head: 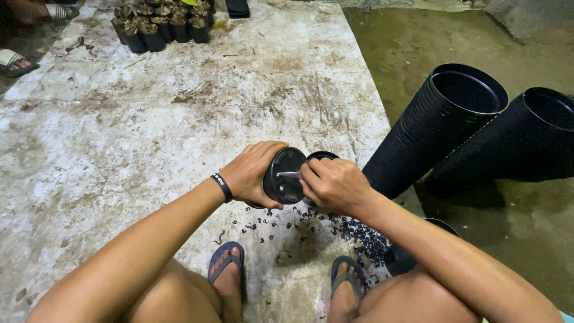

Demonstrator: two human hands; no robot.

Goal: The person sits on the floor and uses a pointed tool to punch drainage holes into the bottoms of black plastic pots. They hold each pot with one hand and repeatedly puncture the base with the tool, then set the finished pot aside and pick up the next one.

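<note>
A pale, dirt-streaked concrete slab (pixel 179 119) fills most of the view from the person's head, running out of frame on the left and at the top. Right of it lies darker, damp ground (pixel 526 239). Two tall stacks of nested black plastic pots (pixel 430 131) and (pixel 520 143) lie tilted on that ground, mouths up and toward the camera; their insides are dark and nothing can be made out in them, and the far stack is cut off at the right edge.

At the top of the slab stands a cluster of small black pots (pixel 161 27) holding soil and what look like seedlings, partly cropped by the frame. A sandalled foot (pixel 15 61) of another person shows at the left edge.

At centre the left hand (pixel 251 173), a dark band at its wrist, is clasped round the side of a black pot (pixel 284 176) held on its side just above the slab, base toward the camera. The right hand (pixel 335 185) is clenched on a thin metal tool (pixel 290 174), its tip against the pot's base; most of the tool is hidden in the fist. Behind the right hand a second black rim (pixel 323 155) peeks out, mostly hidden.

Small black scraps (pixel 353 230) litter the slab between the person's two sandalled feet (pixel 227 263) and near another dark pot (pixel 400 257), largely hidden by the right forearm.
</note>
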